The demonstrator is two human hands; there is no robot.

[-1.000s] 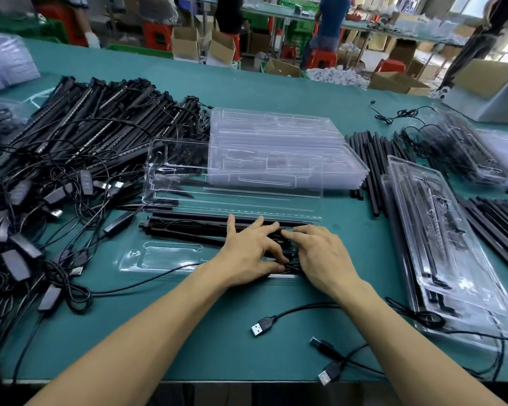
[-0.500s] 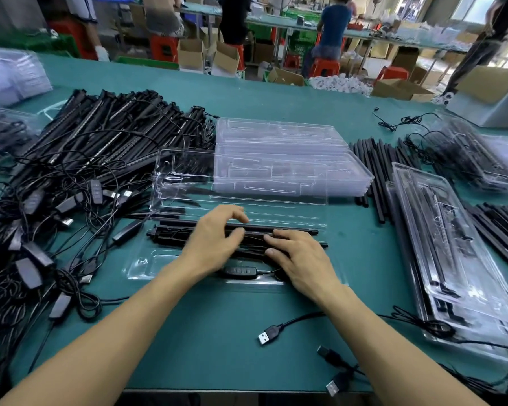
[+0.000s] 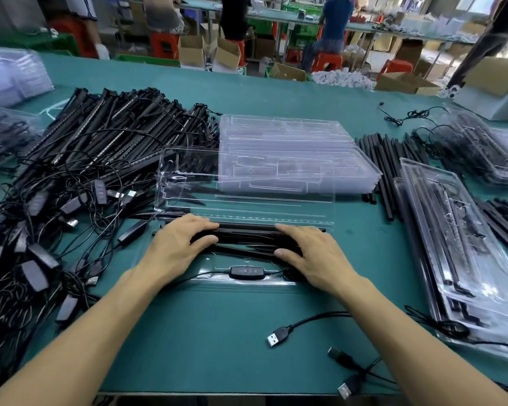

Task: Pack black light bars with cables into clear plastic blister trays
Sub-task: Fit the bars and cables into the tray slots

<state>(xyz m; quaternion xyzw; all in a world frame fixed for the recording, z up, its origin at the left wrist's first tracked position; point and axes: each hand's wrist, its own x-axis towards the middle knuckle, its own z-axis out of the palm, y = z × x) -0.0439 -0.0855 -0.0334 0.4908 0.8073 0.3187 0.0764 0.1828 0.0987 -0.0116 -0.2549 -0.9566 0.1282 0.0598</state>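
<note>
An open clear blister tray (image 3: 247,281) lies in front of me, its lid (image 3: 247,186) folded back and lying flat. Black light bars (image 3: 247,234) sit in the tray's long slots. My left hand (image 3: 176,247) lies over the bars' left part, fingers curved over the top and thumb against their near side. My right hand (image 3: 314,254) covers the right part the same way. The inline cable controller (image 3: 247,271) with its buttons rests in the tray's front pocket. Its cable runs off to both sides.
A big heap of loose bars and cables (image 3: 79,177) fills the left. Stacked clear trays (image 3: 291,153) sit behind the lid. More bars (image 3: 384,168) and packed trays (image 3: 464,259) lie on the right. USB plugs (image 3: 276,338) lie near the front edge.
My hands have spread apart along the bars, left going left, right going right. The controller, earlier under my hands, now lies uncovered in the front pocket.
</note>
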